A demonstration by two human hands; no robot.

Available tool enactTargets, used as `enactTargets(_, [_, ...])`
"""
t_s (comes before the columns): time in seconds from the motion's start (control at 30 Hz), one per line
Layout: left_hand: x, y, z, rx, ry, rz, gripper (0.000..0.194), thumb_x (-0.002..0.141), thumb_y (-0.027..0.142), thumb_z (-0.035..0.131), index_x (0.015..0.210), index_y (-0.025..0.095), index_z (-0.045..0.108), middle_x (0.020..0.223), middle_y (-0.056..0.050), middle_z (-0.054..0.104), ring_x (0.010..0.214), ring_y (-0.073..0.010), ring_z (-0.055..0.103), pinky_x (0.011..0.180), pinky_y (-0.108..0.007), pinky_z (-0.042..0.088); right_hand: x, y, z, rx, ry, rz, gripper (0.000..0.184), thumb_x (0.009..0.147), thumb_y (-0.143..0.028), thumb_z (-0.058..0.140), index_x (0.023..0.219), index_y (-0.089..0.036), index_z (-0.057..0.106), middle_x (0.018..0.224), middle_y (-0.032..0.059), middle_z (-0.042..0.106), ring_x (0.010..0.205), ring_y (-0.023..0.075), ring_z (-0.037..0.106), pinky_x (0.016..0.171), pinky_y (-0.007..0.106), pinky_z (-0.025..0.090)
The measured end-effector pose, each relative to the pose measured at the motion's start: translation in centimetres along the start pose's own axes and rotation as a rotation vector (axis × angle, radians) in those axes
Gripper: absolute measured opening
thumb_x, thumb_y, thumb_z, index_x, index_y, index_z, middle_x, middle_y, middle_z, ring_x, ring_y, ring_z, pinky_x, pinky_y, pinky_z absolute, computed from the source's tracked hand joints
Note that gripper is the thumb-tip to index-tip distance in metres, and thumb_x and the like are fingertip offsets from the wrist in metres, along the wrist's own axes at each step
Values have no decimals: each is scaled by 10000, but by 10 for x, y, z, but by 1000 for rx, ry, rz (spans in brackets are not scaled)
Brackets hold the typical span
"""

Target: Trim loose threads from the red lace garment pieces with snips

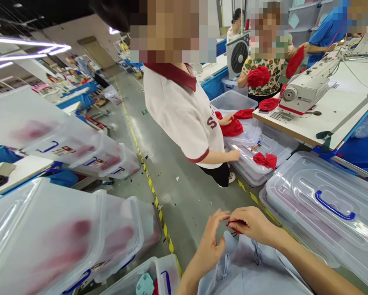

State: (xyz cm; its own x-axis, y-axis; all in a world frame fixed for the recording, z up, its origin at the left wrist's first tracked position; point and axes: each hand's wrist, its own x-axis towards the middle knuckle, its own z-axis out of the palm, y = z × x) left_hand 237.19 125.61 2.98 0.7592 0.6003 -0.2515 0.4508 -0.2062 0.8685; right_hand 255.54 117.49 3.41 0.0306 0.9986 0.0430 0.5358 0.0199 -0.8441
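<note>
One small red piece (236, 230) is pinched between thumb and fingers of the right hand (254, 223). It is held in the air, not on any bench, by the upper edge of the pale blue clothing (245, 278). Mostly covered by the grip; shape can't be told.

Left hand (212, 239): fingers spread, thumb apart, nothing seen gripped. Fingertips are just beside the right hand; contact can't be confirmed, some blur.

Step in hand, as judged: piece being handled or straightened between two hands. For a two-handed hold, the left fingers would have to be closed on its free edge, with the right pinch kept firm.

Around: another red cloth (265, 160) is laid near the right edge of a clear bin lid (247, 157). More red cloth (233, 128) is touched by a co-worker's hand (226, 119). A sewing machine (307, 92) is mounted by the left end of the bench (334, 133); red fabric (268, 104) is seen at that bench's left edge.
</note>
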Motion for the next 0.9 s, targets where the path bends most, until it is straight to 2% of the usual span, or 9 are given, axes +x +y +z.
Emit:
enactTargets(0.1, [2, 15, 0, -118, -101, 10, 293, 831, 337, 589, 1100, 229, 631, 1083, -74, 661, 1039, -224, 578, 959, -353, 432, -1, -2, 0, 0, 12, -2, 325, 937, -333, 462, 686, -200, 621, 660, 15, 624, 560, 110, 477, 539, 234, 313])
enactTargets(0.13, [3, 16, 0, -126, -77, -5, 244, 842, 399, 584, 978, 213, 660, 947, -56, 669, 920, -204, 585, 892, -328, 446, -1, -2, -1, 18, 17, 17, 306, 932, -333, 473, 700, -199, 621, 662, 12, 620, 565, 110, 477, 541, 233, 315])
enactTargets(0.2, [5, 12, 1, -160, -21, -34, 325, 847, 495, 562, 763, 190, 637, 737, -18, 610, 746, -163, 529, 757, -282, 436, -1, -2, -5, 105, 17, 85, 261, 919, -329, 499, 728, -196, 617, 671, 5, 607, 587, 110, 479, 548, 229, 326])
enactTargets(0.27, [8, 7, 1, -264, 25, -72, 400, 827, 558, 567, 695, 181, 590, 654, 10, 542, 654, -132, 458, 647, -249, 396, 0, -2, -10, 274, -22, 177, 221, 894, -355, 546, 760, -193, 613, 663, -13, 579, 583, 104, 464, 535, 221, 332])
enactTargets(0.37, [10, 5, 0, -432, 158, -149, 421, 799, 590, 592, 714, 179, 566, 643, 33, 501, 611, -108, 400, 586, -226, 348, 2, -2, -15, 550, -95, 276, 252, 807, -440, 654, 796, -192, 616, 635, -38, 531, 526, 88, 406, 485, 217, 319])
enactTargets(0.5, [13, 8, -5, -521, 306, -169, 402, 779, 571, 633, 726, 179, 565, 662, 33, 494, 632, -107, 397, 604, -224, 340, 5, 6, -13, 659, 74, 348, 306, 746, -487, 693, 708, -196, 608, 638, -20, 527, 552, 103, 424, 482, 230, 322])
enactTargets(0.57, [15, 9, -8, -559, 327, -160, 388, 778, 560, 642, 744, 179, 578, 670, 29, 500, 641, -110, 410, 623, -229, 350, 7, 13, -10, 639, 123, 391, 304, 751, -496, 690, 746, -198, 629, 621, -29, 506, 531, 94, 393, 462, 224, 296])
enactTargets(0.73, [12, 9, -12, -669, 328, -137, 372, 795, 543, 643, 858, 176, 648, 777, -2, 594, 727, -132, 499, 729, -256, 408, 15, 24, 0, 588, 71, 517, 429, 764, -553, 675, 1029, -216, 676, 513, -80, 378, 425, 65, 213, 380, 225, 137])
enactTargets(0.9, [2, 4, -13, -828, 286, -151, 395, 802, 536, 653, 979, 183, 661, 863, -17, 628, 790, -137, 529, 768, -263, 416, 28, 12, 17, 902, -113, 547, 539, 772, -652, 621, 1035, -184, 671, 519, -77, 367, 445, 69, 213, 395, 222, 149])
